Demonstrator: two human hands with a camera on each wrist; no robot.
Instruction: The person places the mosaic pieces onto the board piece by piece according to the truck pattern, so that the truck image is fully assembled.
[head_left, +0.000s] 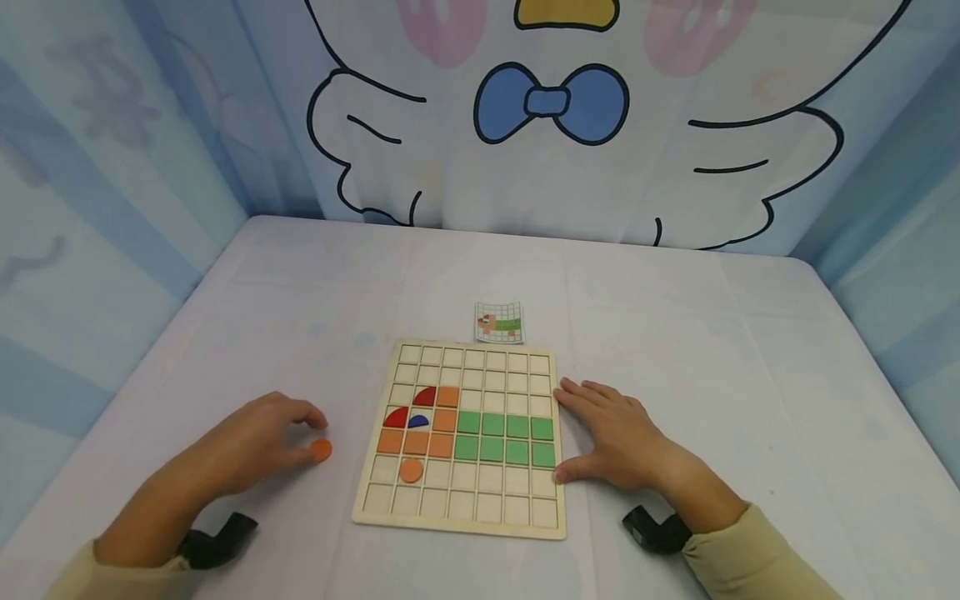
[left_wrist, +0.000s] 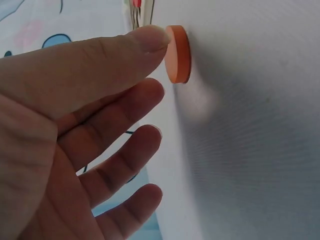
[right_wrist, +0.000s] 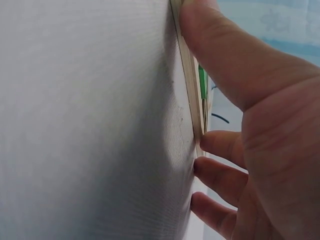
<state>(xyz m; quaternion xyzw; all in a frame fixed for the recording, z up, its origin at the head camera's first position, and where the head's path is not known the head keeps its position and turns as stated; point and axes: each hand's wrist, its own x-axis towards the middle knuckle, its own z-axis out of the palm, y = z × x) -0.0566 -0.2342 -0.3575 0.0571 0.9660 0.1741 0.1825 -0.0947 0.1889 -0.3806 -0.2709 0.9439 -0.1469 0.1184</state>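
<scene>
A round orange disc (head_left: 322, 450) lies flat on the white table to the left of the wooden grid board (head_left: 491, 507). Beside it, my left hand (head_left: 251, 442) touches or nearly touches it with the thumb tip; the other fingers are apart from it, as the left wrist view shows with the disc (left_wrist: 178, 54). My right hand (head_left: 618, 433) rests with spread fingers against the board's right edge, thumb lower down. On the board sit green squares (head_left: 492, 425), orange squares (head_left: 441, 446), red quarter-circles (head_left: 396, 417), a blue half-circle (head_left: 417, 422) and another orange disc (head_left: 411, 470).
Just behind the board lies a small picture card (head_left: 498, 322) with a coloured grid pattern. Black devices (head_left: 217, 542) are worn at both wrists. A printed curtain (head_left: 555, 183) hangs past the table's far edge, with more fabric at both sides.
</scene>
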